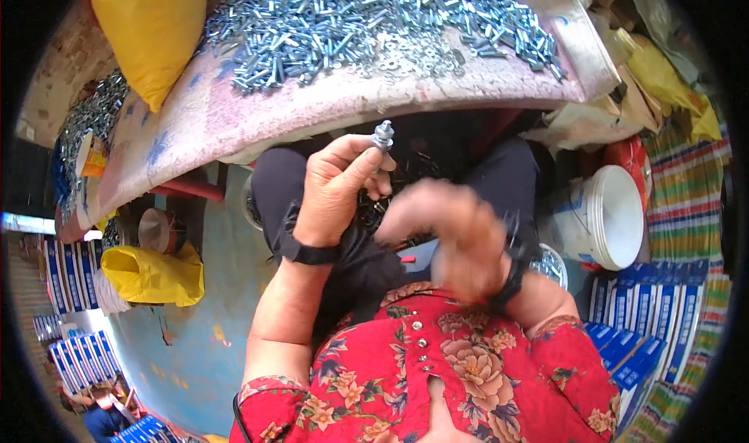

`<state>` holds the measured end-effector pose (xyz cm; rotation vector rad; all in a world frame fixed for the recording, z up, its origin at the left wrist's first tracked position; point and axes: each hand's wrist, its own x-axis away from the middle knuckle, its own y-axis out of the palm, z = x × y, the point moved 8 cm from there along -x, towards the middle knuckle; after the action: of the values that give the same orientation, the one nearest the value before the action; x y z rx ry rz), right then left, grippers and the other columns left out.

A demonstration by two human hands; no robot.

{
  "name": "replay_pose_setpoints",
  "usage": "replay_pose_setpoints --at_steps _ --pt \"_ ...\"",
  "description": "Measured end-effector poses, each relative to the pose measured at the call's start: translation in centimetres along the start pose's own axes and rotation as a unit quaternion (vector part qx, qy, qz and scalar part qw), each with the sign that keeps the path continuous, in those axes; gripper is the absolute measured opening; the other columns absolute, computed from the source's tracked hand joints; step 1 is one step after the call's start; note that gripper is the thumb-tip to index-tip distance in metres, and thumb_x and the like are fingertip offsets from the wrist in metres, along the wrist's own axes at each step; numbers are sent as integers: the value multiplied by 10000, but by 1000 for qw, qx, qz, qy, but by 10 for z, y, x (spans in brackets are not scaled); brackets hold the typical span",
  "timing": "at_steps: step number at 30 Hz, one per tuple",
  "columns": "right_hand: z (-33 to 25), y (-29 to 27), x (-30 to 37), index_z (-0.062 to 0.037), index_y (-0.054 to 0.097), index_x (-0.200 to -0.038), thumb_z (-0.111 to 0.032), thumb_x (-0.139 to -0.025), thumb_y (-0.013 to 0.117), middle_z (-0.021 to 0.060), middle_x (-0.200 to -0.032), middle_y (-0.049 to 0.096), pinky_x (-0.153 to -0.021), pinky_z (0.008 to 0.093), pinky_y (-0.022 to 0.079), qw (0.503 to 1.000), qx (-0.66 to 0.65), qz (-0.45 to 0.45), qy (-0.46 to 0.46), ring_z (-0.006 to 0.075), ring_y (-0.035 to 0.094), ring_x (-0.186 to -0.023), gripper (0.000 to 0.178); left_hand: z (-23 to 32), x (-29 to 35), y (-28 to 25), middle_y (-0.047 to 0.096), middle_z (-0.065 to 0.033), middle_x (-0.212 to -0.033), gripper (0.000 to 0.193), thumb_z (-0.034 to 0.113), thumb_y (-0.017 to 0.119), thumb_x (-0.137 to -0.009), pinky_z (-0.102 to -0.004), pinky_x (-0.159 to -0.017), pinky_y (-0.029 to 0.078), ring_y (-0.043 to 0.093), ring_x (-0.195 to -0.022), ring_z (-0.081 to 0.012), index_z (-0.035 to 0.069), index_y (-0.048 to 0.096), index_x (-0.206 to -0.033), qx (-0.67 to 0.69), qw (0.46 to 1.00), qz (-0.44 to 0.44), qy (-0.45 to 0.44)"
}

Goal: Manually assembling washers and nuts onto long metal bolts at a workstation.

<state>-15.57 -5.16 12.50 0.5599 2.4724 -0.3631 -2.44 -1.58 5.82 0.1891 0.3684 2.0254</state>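
Observation:
My left hand [335,189] pinches a silver bolt [382,136] with a nut or washer on it, held upright just below the table's front edge. Motion blurs my right hand [452,236], which is low over my lap near the left hand; whether it holds anything cannot be told. A large heap of silver bolts and washers [374,21] covers the worn pink table [234,115] in front of me. More dark small parts lie in my lap [374,209] between the two hands.
A yellow sack [148,29] sits on the table's left end. A white bucket [608,217] stands at my right, with blue-and-white boxes [647,318] stacked beside it. Another yellow bag [152,275] and more boxes [78,349] lie on the floor at left.

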Motion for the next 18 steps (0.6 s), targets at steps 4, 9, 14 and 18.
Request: replay_pose_setpoints --at_steps 4,9,14,18 --pt "21 -41 -27 -20 544 -1082 -14 -772 581 51 -758 529 -555 242 416 990 126 19 67 111 528 -650 313 -4 7 16 628 -65 -779 141 124 548 -859 -187 -496 439 572 -578 -90 9 581 -934 22 997 -69 -41" --pt "38 -29 -14 -12 574 -866 -41 -774 590 114 -731 562 -572 305 440 978 150 -125 79 246 571 -648 97 -30 19 28 614 -39 -752 149 134 560 -853 -181 -486 425 569 -571 -80 17 576 -943 -2 977 -146 -158" --pt "71 -30 19 -20 514 -839 -134 -831 560 135 -651 529 -527 339 427 966 124 -131 188 303 564 -589 123 -49 20 29 576 1 -700 128 136 558 -861 -192 -479 415 532 -568 -50 14 565 -895 -148 969 -150 -130" --pt "116 -45 49 -37 529 -682 -297 -875 503 166 -551 494 -469 381 410 943 227 -33 241 379 520 -536 324 -39 13 53 560 -121 -757 122 97 633 -725 -332 -546 467 561 -627 -295 48 558 -807 -522 813 -133 220"
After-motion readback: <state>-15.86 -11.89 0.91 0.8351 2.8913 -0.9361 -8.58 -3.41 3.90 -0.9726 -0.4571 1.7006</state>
